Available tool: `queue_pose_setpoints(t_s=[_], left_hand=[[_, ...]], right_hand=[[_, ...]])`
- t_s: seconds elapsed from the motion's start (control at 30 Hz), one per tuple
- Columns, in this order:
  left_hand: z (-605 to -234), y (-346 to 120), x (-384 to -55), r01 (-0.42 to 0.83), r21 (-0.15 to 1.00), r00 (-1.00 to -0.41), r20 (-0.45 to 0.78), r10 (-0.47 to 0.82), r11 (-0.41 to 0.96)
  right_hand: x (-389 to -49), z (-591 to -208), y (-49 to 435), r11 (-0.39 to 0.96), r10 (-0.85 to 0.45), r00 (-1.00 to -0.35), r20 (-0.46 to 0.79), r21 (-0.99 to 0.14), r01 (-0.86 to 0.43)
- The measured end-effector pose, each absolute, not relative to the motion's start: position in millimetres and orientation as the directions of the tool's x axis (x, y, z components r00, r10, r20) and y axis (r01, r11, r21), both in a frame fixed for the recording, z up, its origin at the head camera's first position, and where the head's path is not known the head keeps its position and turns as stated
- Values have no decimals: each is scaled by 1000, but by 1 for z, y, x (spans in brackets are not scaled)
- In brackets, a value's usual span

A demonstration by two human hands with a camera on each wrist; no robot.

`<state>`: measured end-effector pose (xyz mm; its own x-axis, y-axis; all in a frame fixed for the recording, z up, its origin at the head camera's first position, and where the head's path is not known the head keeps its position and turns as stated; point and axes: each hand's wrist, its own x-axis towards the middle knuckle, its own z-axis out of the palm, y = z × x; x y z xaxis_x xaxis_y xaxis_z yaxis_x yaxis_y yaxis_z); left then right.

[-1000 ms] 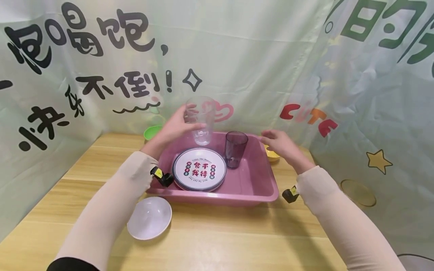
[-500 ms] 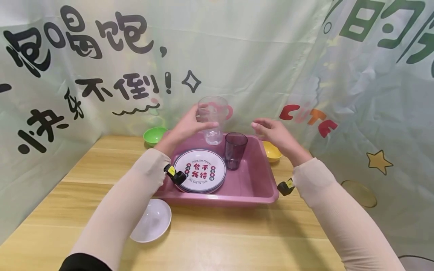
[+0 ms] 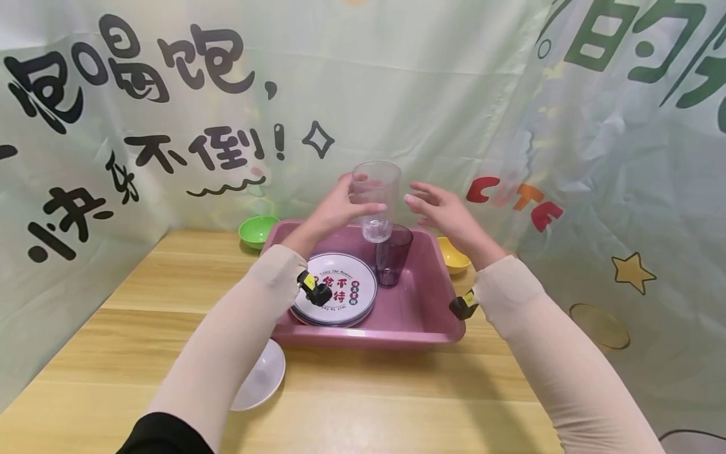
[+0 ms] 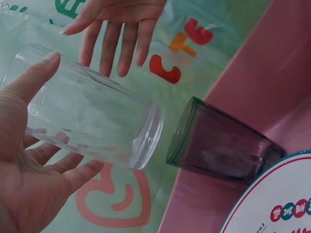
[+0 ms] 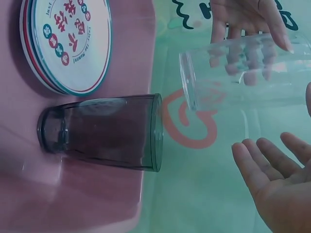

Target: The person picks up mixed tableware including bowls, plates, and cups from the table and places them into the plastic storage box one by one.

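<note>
My left hand (image 3: 340, 205) grips a clear plastic cup (image 3: 377, 195) upright, thumb on the near side and fingers behind it, above the back of a pink tub (image 3: 420, 309). Just to the cup's right is my right hand (image 3: 445, 211), its fingers spread and holding nothing. In the right wrist view those fingers (image 5: 257, 165) point toward the clear cup (image 5: 243, 73) with a gap between. A dark tinted cup (image 3: 394, 255) stands in the tub, partly behind the clear cup's base in the head view. Beside it lies a stack of white plates (image 3: 334, 309) with red lettering.
A green bowl (image 3: 256, 231) sits behind the tub's left corner, and a yellow bowl (image 3: 454, 257) by its right side. In front, a white bowl (image 3: 263, 378) is partly covered by the left sleeve. A printed curtain (image 3: 397, 82) surrounds the wooden table (image 3: 363, 403).
My left hand has carried the clear cup to the right, toward the dark cup. My right hand has come left and slightly up, closing most of the distance between the hands.
</note>
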<state>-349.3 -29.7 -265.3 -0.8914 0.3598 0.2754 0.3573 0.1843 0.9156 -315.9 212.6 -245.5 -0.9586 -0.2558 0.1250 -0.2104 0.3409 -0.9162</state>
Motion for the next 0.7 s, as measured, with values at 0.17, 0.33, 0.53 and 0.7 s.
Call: queue_pose_setpoints(t_s=[0.17, 0.33, 0.53, 0.7], left_hand=[[-267, -20, -355, 358, 917, -893, 282, 352, 173], [-269, -11, -360, 339, 923, -895, 258, 363, 180], [-268, -2, -366, 348, 920, -894, 267, 360, 181], [-269, 5, -372, 351, 920, -897, 276, 346, 176]], right_hand=[[-323, -245, 209, 316, -249, -958, 142, -923, -219], [-327, -245, 207, 287, -247, -957, 153, -931, -223], [-331, -247, 207, 281, -254, -952, 171, -929, -241], [-334, -249, 207, 263, -243, -953, 182, -933, -246]])
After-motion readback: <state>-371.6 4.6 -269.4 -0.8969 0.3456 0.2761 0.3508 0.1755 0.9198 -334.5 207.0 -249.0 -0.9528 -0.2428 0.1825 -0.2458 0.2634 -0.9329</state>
